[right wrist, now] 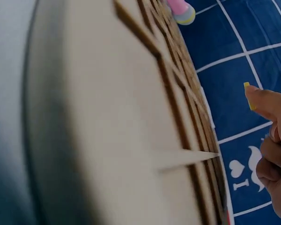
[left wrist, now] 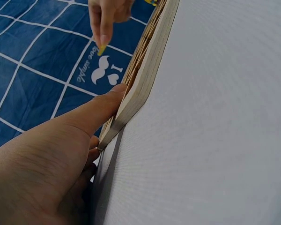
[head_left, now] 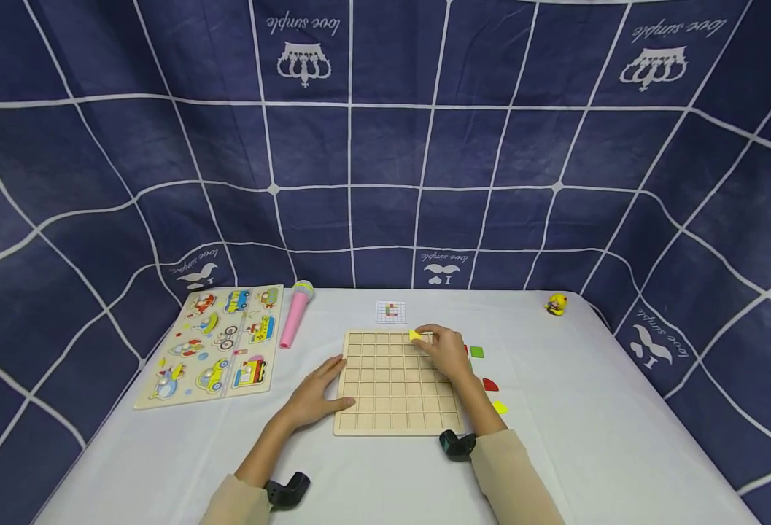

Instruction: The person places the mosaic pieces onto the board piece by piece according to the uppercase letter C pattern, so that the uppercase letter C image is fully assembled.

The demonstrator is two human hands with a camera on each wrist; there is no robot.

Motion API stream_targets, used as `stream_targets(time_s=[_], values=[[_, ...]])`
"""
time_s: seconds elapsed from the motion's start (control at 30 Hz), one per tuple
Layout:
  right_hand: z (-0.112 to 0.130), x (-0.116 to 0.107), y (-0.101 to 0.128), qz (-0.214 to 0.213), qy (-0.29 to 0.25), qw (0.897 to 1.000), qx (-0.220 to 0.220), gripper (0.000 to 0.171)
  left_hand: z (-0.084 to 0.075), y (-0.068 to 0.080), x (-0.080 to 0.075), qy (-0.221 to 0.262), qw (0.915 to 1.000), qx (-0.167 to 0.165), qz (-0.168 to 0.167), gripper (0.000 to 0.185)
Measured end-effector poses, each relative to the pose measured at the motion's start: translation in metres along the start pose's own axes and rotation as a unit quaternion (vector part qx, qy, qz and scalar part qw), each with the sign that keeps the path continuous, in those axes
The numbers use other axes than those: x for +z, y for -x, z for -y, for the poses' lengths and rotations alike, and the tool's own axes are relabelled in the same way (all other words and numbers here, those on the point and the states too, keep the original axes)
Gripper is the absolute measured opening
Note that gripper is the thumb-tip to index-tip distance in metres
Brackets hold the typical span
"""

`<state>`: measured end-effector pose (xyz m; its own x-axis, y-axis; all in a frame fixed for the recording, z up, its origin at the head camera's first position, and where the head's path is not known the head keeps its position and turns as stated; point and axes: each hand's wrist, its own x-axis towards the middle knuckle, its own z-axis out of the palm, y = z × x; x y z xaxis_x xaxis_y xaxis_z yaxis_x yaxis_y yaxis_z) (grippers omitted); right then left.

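Right hand (head_left: 447, 351) pinches a small yellow tile (head_left: 415, 335); left hand (head_left: 313, 397) lies flat against the wooden grid board (head_left: 392, 405).

Two bare hands show in the head view, the left hand (head_left: 316, 397) and the right hand (head_left: 446, 351), neither wearing a glove, ring or watch. Each forearm is covered by a long beige sleeve (head_left: 515, 474) of plain, soft-looking cloth, without print or buttons (the cuffs end short of the wrists, leaving a stretch of bare forearm). Near each cuff sits a small black device: the left mount (head_left: 288, 491) is a rounded, matte black block, and the right mount (head_left: 457, 445) is of like shape and colour. No cables are visible on either.
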<state>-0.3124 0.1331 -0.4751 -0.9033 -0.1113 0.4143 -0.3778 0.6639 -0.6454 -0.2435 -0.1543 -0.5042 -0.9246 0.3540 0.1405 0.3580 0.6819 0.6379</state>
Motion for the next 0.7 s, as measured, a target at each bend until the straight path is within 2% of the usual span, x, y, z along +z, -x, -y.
stream_targets(time_s=[0.27, 0.7], values=[[-0.009, 0.015, 0.003, 0.052, -0.001, 0.998, 0.033, 0.026, 0.000, 0.000, 0.000, -0.006, 1.0000, 0.002, 0.001, 0.087], [-0.012, 0.020, 0.004, 0.052, 0.043, 0.997, 0.021, 0.021, 0.001, -0.001, 0.001, -0.008, 1.0000, 0.004, -0.002, 0.086]])
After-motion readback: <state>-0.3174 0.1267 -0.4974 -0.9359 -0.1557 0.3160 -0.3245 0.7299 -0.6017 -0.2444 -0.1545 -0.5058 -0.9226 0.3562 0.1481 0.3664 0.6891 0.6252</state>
